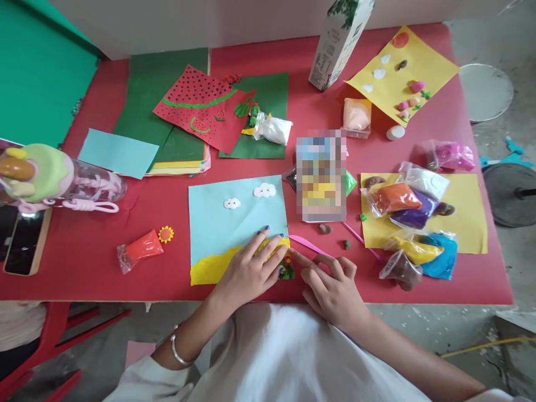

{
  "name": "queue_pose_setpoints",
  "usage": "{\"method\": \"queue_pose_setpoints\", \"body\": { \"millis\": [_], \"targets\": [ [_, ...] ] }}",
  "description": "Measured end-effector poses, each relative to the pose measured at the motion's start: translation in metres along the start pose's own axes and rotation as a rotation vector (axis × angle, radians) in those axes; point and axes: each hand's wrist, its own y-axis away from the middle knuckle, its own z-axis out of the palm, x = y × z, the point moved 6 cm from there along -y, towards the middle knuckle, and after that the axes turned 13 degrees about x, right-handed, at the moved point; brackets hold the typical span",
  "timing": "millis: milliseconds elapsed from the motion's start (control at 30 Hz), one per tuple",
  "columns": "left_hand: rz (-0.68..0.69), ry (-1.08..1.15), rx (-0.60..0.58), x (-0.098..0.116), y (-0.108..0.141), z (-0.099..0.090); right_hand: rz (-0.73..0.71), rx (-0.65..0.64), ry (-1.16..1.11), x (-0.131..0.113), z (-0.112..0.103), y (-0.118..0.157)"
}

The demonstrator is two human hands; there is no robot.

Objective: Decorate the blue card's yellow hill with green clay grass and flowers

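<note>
From where I stand: light blue card (213,223) flat on the red table (167,290), centre of frame, just left of middle. Yellow clay layer (215,265) runs along its bottom edge; two white clouds (264,190) sit higher up, the right one near the card's top right. Small green patch with red and yellow flowers (287,269) at the card's lower right corner, partly under the fingers.

Left hand (253,265): lower centre, palm down, fingers spread over the yellow, fingertips around its upper edge near the card's right side. Right hand (335,285): lower centre-right, index stretched to the card's right edge, other fingers loosely curled. Can't tell if the right hand pinches anything; nothing shows in it.

Step in hand, my read: smoothing and trimming the yellow ground at the right border, left hand steadying. Clouds and ground look laid; finishing looks undone.

Next move calls for light fingertip pressure along that edge, keeping off the flowers so they don't smear. Pink knife (307,243) lies just right of the card, handy if clay overhangs. Sunflower piece (166,234) sits loose at centre-left, beside the orange clay packet (144,249); if meant for this card, it would need lifting by its rim, as the petals look thin.
</note>
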Motion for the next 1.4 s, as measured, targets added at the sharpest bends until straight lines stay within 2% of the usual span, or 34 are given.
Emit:
{"method": "queue_pose_setpoints", "body": {
  "millis": [133, 333, 500, 667, 967, 1033, 1100, 1167, 1267, 1400],
  "targets": [
    [0.003, -0.004, -0.001, 0.000, 0.001, 0.001, -0.064, -0.031, 0.077, -0.001, -0.004, -0.001],
    [-0.002, 0.018, -0.010, 0.000, 0.004, 0.004, 0.010, -0.039, -0.026, 0.011, -0.018, 0.011],
    [-0.029, 0.043, -0.028, -0.002, 0.007, 0.006, 0.008, -0.083, -0.037, 0.007, -0.011, 0.014],
    [0.006, -0.003, 0.012, 0.000, 0.003, 0.002, 0.002, -0.084, -0.061, 0.006, -0.005, 0.002],
    [-0.019, -0.009, 0.013, -0.002, 0.003, 0.003, -0.030, -0.029, -0.433, 0.001, -0.003, -0.010],
    [-0.006, -0.019, -0.005, -0.002, 0.003, 0.003, -0.040, 0.038, -0.427, 0.009, -0.010, -0.022],
    [0.024, -0.043, -0.028, 0.000, 0.002, 0.002, -0.007, 0.136, -0.308, 0.029, -0.019, -0.043],
    [0.045, -0.065, -0.052, 0.002, 0.002, 0.002, 0.127, 0.181, -0.103, 0.060, -0.024, -0.069],
    [0.041, -0.075, -0.069, 0.004, 0.002, 0.003, 0.242, 0.121, 0.022, 0.100, -0.018, -0.107],
    [0.029, -0.064, -0.049, 0.005, 0.002, 0.003, 0.271, 0.075, 0.059, 0.125, -0.002, -0.133]
  ]
}}
